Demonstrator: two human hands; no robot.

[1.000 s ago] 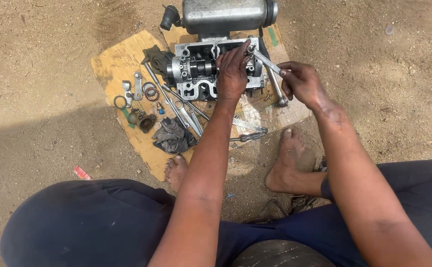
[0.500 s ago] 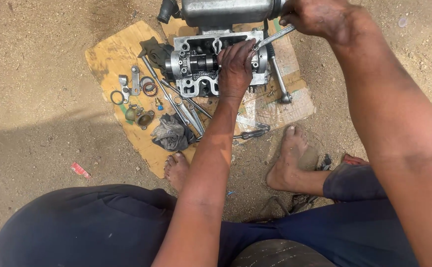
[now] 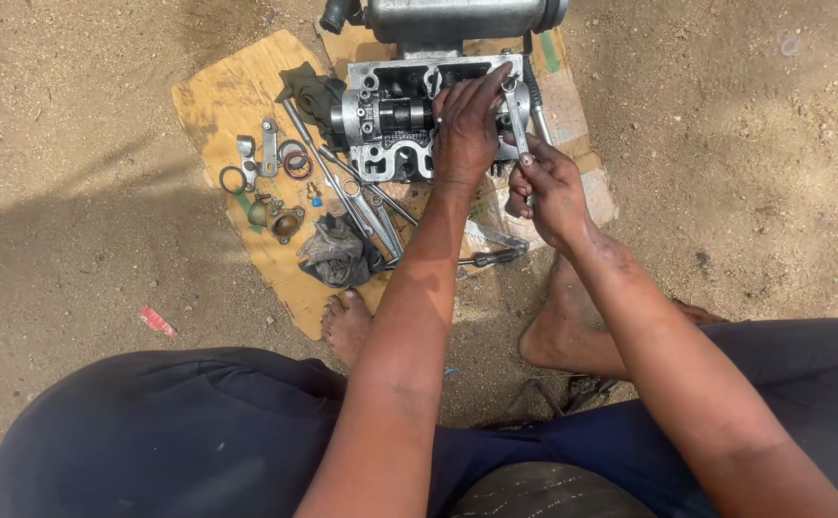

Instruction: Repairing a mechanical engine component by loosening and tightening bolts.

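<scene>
Setting: a person is sitting on bare dirt, working over a sheet of cardboard (image 3: 222,105) lying in the upper middle of the frame.
Engine part: a grey metal cylinder head (image 3: 390,120) is resting on the cardboard at top centre, its open face showing shafts and bolt holes.
Left hand: the left hand (image 3: 465,134) is pressing down on the right half of the cylinder head, fingers spread flat on the metal, gripping nothing.
Right hand: the right hand (image 3: 545,187) is clasping the lower end of a spanner (image 3: 517,115), just right of the left hand.
Spanner: its head is sitting on a fastener at the upper right corner of the cylinder head.
Loose parts: rings, a bracket and a small brass fitting (image 3: 280,221) are lying left of the cylinder head; a dark rag (image 3: 337,251) and long tools are lying below it.
Feet: bare feet are resting at the cardboard's lower edge.
Risk, slipping: the spanner may be jumping off the fastener if pulled at an angle, knocking knuckles against the metal.
Risk, dirt: grit from the ground may be getting into the open cylinder head, with sand so close.
Risk, loss: small parts near the cardboard's edge may be rolling into the dirt.
</scene>
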